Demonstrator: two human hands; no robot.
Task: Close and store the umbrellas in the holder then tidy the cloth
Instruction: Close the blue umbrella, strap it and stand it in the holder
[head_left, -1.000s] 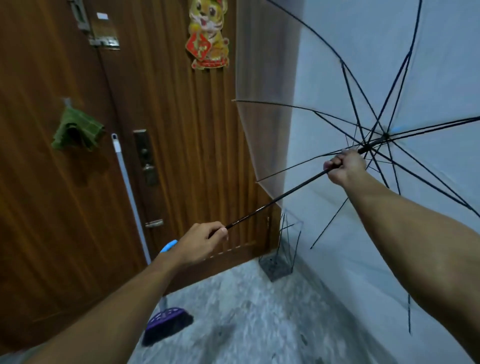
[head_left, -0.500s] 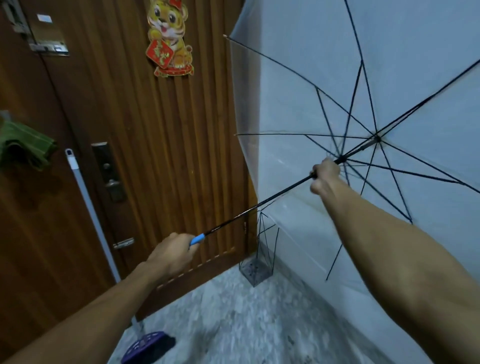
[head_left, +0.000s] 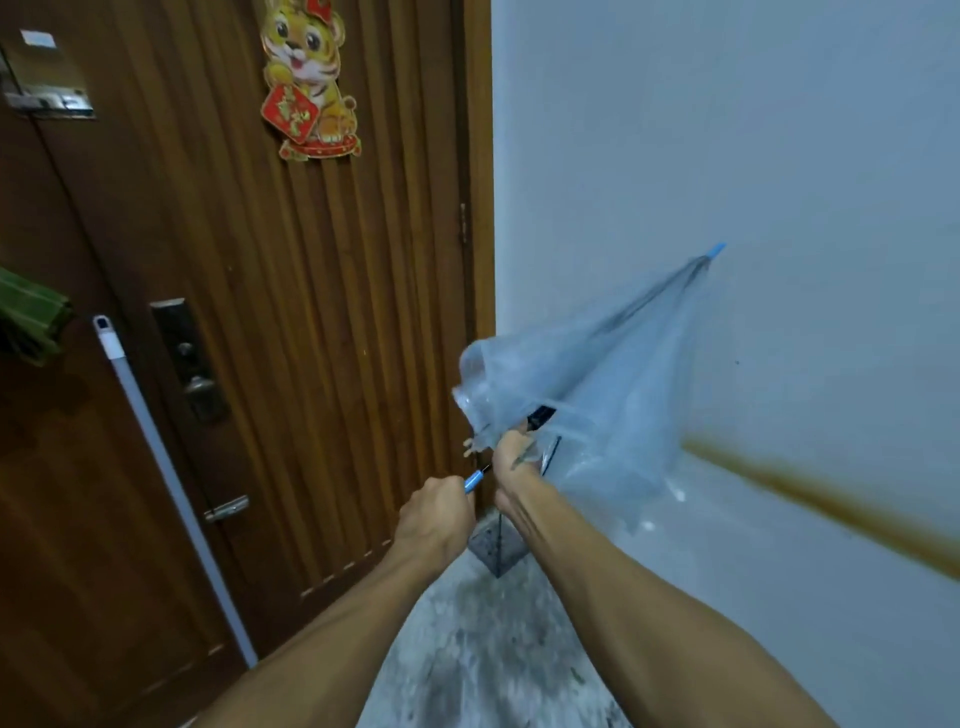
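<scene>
So the clear umbrella (head_left: 597, 374) was wide open a second ago and now its canopy is folding in against the shaft, bunching up loose and pointing up and to the right with its blue tip near the white wall (head_left: 727, 156). The right hand (head_left: 511, 462) has slid way down the shaft and is now sitting just beside the left hand (head_left: 434, 514).

The left hand is gripping the blue handle end, fingers wrapped tight round it. The right hand is curling round the shaft at the bottom edge of the canopy, fingers clamped there, though the plastic is hiding part of them.

The wire holder (head_left: 496, 545) is standing on the floor (head_left: 493, 649) in the corner right below both hands, partly blocked by the wrists. The green cloth (head_left: 28, 322) is hanging on the wooden door (head_left: 311, 312) at the far left, well apart from everything. A mop handle (head_left: 166, 478) is leaning on the door, and a tiger decoration (head_left: 309, 78) is sticking up top.
</scene>
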